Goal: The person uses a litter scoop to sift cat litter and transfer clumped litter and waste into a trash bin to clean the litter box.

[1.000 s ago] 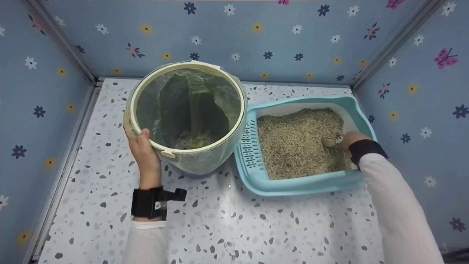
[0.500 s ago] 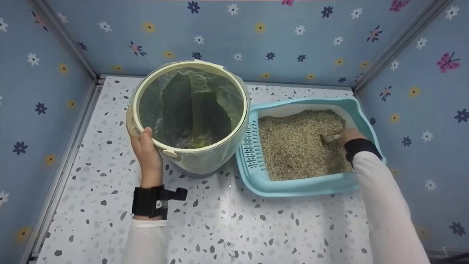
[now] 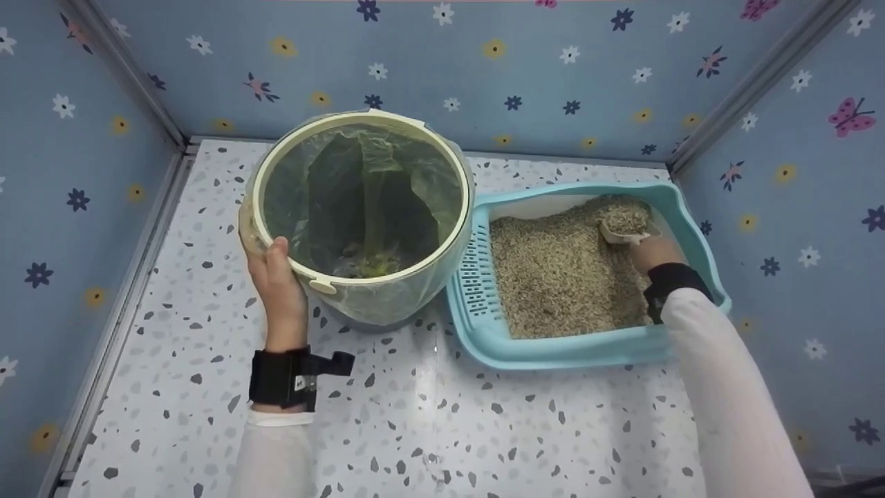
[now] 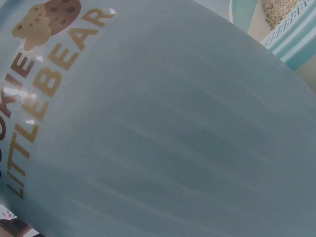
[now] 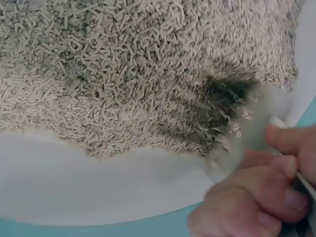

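A blue litter box (image 3: 553,357) stands on the right, with pale pellet cat litter (image 3: 546,277) spread over its floor. My right hand (image 3: 657,254) grips the handle of a litter scoop (image 3: 617,236), which carries a heap of litter near the box's far right corner. In the right wrist view the scoop (image 5: 242,143) looks blurred, its edge among the pellets. On the left is a trash bin (image 3: 387,304) with a cream rim and a thin yellowish liner. My left hand (image 3: 280,297) holds the bin's left side, thumb by the rim; its other fingers are partly hidden.
Some dark and yellowish scraps (image 3: 377,263) lie at the bottom of the bin. A slotted ledge (image 3: 477,277) runs along the litter box's left side, close to the bin. Flower-patterned walls (image 3: 442,69) enclose the speckled tabletop (image 3: 429,415) at the back and sides.
My right hand has pushed the scoop away from me, toward the far right corner, and litter has gathered in it. The left hand keeps its hold on the bin.
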A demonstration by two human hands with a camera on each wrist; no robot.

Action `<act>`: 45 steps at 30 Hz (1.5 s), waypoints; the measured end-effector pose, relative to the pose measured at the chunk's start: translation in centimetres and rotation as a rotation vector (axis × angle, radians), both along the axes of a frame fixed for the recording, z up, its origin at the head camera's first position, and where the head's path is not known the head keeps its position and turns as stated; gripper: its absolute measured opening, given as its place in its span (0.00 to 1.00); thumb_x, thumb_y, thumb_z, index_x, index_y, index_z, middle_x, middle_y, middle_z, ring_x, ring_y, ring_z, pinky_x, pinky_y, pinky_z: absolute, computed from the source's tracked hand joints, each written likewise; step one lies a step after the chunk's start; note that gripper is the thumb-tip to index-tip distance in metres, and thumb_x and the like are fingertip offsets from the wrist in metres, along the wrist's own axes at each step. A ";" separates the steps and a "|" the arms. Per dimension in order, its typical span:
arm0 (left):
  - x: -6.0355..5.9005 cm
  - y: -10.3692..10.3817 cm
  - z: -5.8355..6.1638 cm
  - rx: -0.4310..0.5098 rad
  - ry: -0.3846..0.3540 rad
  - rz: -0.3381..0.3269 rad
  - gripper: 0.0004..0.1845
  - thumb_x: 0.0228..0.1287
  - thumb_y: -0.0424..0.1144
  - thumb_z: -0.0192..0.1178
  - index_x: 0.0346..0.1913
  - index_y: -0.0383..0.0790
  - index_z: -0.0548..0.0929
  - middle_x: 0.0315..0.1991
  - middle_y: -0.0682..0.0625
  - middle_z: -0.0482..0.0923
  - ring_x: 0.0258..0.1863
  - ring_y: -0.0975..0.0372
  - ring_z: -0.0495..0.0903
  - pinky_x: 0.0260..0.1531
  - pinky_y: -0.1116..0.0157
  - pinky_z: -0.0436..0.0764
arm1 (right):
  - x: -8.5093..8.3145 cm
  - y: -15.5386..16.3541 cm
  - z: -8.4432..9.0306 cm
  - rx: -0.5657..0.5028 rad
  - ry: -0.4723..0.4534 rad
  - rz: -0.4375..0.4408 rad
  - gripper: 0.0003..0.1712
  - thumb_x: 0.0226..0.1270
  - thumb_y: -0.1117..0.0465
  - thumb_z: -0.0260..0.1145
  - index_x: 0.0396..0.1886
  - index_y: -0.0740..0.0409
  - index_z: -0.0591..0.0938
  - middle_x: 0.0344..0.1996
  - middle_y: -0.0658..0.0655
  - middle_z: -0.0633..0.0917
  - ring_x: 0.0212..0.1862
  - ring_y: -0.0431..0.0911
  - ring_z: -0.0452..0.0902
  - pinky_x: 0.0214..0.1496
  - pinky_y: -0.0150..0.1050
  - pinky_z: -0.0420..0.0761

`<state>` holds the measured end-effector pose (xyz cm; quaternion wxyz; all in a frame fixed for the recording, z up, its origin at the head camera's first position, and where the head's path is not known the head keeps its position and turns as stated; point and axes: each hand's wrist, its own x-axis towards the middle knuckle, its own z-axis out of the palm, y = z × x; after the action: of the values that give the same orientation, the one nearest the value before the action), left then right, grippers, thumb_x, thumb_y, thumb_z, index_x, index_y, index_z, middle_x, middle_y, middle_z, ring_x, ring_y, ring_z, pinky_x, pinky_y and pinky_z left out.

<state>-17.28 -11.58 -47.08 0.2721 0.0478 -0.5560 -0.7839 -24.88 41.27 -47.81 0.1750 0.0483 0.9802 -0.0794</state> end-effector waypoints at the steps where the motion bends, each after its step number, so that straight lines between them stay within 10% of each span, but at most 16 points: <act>1: 0.0 0.0 0.0 -0.011 0.006 0.002 0.33 0.62 0.28 0.37 0.73 0.42 0.53 0.71 0.45 0.58 0.69 0.53 0.61 0.67 0.55 0.60 | -0.2 -0.2 0.1 0.067 -0.028 0.033 0.25 0.76 0.60 0.41 0.18 0.65 0.71 0.13 0.56 0.67 0.20 0.50 0.65 0.30 0.46 0.68; 25: -0.1 -0.1 -0.2 -0.016 0.011 -0.015 0.34 0.62 0.28 0.37 0.73 0.43 0.51 0.71 0.45 0.57 0.69 0.53 0.60 0.67 0.55 0.60 | 3.3 -0.1 3.3 -0.133 -0.037 -0.035 0.27 0.77 0.53 0.40 0.15 0.56 0.67 0.09 0.48 0.61 0.13 0.41 0.57 0.23 0.38 0.62; 45: -0.1 -0.1 -0.2 -0.050 -0.009 -0.005 0.34 0.62 0.29 0.38 0.73 0.44 0.52 0.71 0.46 0.56 0.69 0.53 0.60 0.66 0.55 0.61 | 8.0 -3.4 -0.5 -0.196 0.504 -0.162 0.21 0.74 0.52 0.49 0.34 0.69 0.69 0.20 0.58 0.68 0.23 0.56 0.68 0.27 0.48 0.65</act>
<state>-17.43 -11.68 -47.26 0.2687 0.0428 -0.5767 -0.7703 -16.93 37.92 -48.28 -0.0774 0.0882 0.9733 -0.1970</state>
